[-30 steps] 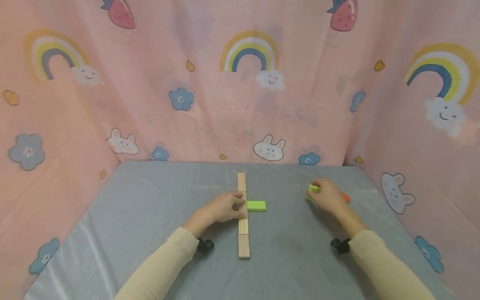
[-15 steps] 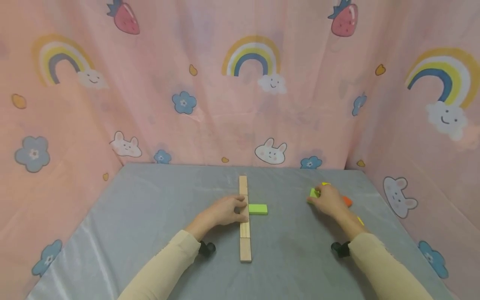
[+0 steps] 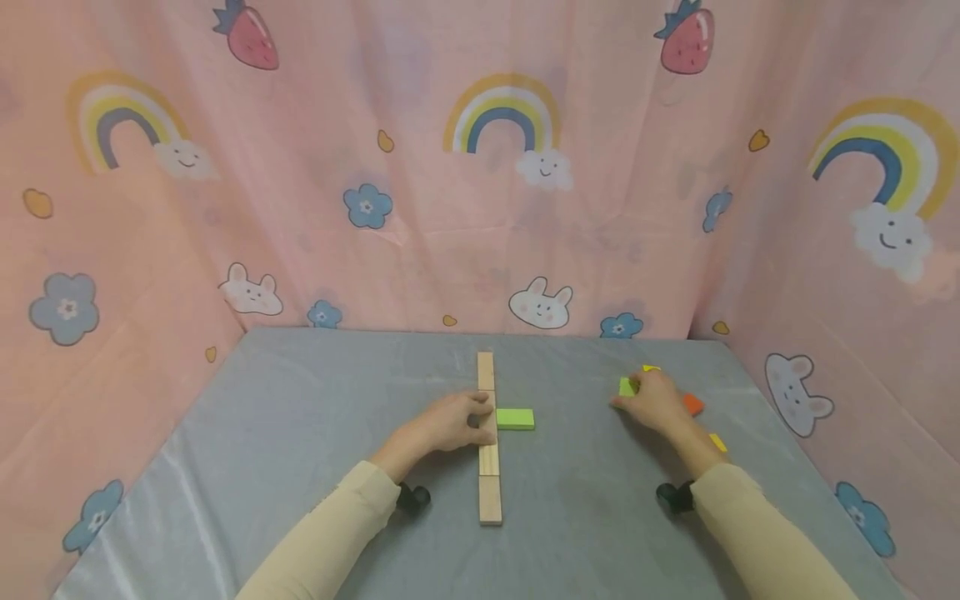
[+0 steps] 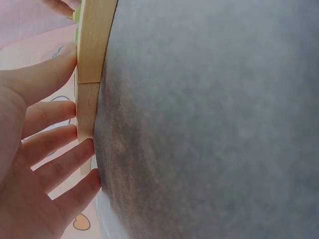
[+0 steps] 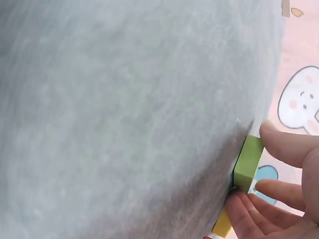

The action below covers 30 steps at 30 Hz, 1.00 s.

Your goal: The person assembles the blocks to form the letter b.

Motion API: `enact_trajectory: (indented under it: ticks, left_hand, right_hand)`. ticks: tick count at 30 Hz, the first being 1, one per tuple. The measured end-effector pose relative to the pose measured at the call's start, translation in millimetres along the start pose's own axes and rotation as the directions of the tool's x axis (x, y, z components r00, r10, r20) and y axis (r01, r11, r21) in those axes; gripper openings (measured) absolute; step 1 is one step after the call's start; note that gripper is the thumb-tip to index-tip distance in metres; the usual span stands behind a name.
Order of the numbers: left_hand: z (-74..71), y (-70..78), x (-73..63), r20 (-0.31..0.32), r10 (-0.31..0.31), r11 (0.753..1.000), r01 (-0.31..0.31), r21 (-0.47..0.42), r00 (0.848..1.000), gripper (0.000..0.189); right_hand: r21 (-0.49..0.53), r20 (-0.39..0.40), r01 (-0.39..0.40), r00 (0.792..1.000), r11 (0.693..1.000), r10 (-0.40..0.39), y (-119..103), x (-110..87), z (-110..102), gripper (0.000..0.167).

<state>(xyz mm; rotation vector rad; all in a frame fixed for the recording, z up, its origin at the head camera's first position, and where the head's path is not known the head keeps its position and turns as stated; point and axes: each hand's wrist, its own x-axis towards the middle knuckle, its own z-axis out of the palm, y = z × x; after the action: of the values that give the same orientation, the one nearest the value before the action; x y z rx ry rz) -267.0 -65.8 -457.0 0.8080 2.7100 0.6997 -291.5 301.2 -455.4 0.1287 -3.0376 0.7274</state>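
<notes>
My left hand (image 3: 450, 421) rests against a row of pale wooden blocks (image 3: 490, 500) laid end to end on the cloth. In the left wrist view its thumb and fingertips touch the side of the wooden row (image 4: 97, 45), fingers mostly straight and spread. A light green block (image 3: 516, 419) lies flat, its short end against the row's right side. Farther right, my right hand (image 3: 654, 402) holds another green block (image 3: 627, 387) on the cloth. The right wrist view shows this green block (image 5: 248, 162) between thumb and fingers.
Around the right hand lie a yellow piece (image 3: 651, 367) behind it, an orange-red block (image 3: 693, 404) beside its wrist, and another yellow piece (image 3: 717, 442) by the forearm. Grey cloth (image 3: 300, 375) covers the table. A pink patterned curtain (image 3: 420, 275) hangs behind and at both sides.
My right hand has shifted slightly at the green block, and yellow pieces behind it and by the forearm have come into sight. The left hand and wooden row keep their places.
</notes>
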Motion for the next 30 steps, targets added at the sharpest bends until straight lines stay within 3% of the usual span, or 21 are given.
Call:
enact_trajectory:
  ticks: [20,30]
  left_hand:
    - [-1.3,0.9,-0.1,-0.003,-0.01,1.0,0.011,0.024,1.0,0.063]
    - [-0.9,-0.8,0.5,0.004,-0.012,1.0,0.012,0.015,1.0,0.063]
  right_hand:
    - [0.056,0.114,0.026,0.993,0.998,-0.033,4.5,1.7,-1.4,0.07]
    - [0.119,0.118,0.052,0.991,0.992,-0.067,-3.2,-3.1,4.7,0.067]
